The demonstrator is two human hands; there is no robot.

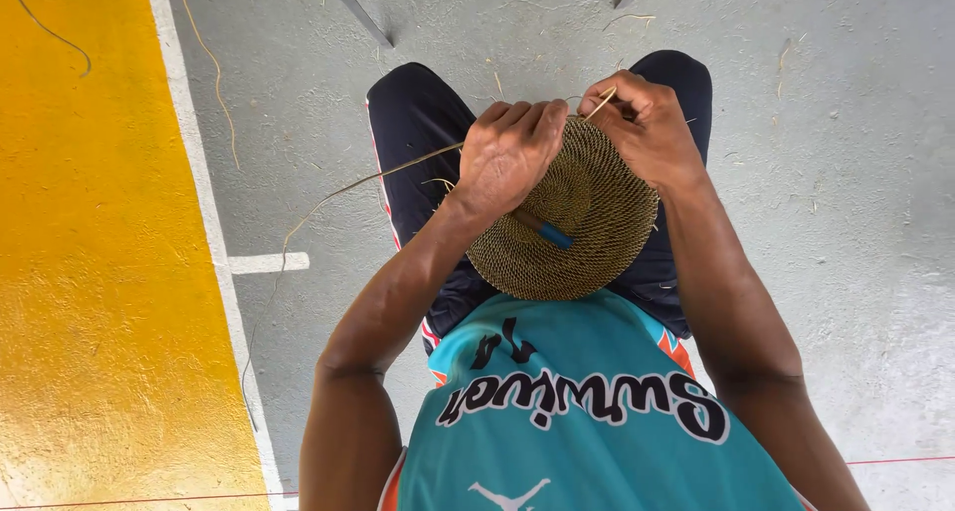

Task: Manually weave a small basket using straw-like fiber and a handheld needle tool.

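Two hands on round woven disc [587, 217] over lap: left hand [509, 153] curled, gripped rim to steady; right hand [647, 123] pinched straw strand [600, 104] at far edge; blue-tipped tool [544, 229] against disc.

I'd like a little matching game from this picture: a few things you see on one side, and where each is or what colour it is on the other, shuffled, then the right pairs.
Things:
1. woven disc
2. left hand
3. right hand
4. floor strip
5. tool handle

Descriptions:
A. painted yellow
B. blue, lying across the weave
C. round, tan, resting on the lap
D. pinching a thin fibre at the far rim
E. gripping the disc's left edge, fingers curled over

Pairs: 1-C, 2-E, 3-D, 4-A, 5-B
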